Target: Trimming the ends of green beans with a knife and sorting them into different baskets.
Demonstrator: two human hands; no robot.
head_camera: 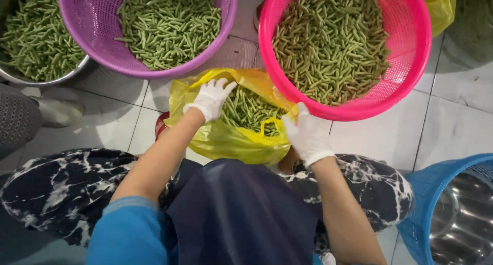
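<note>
Scene: We sit low over a tiled floor, knees spread, with tubs of cut green beans ranged from ten to two o'clock.
Left hand: Our white-gloved left hand rests on the far rim of the yellow plastic bag, fingers spread apart and pressing the edge back, which appears to hold the mouth wide.
Right hand: Our gloved right hand grips the near rim at four o'clock of the bag, fingers closed together on the plastic, pulling against the left.
Bag: It sits on the floor between our knees, dead centre, with the green beans heaped inside and showing through the gap.
Pink basket: At one o'clock, the pink basket overlaps the bag's edge, piled with duller, yellower beans.
Purple basket: At eleven o'clock, the purple basket carries brighter beans.
Metal bowl: At ten o'clock, the metal bowl is also full.
Blue basket: At four o'clock, the blue basket cradles a steel bowl with no beans visible.
</note>
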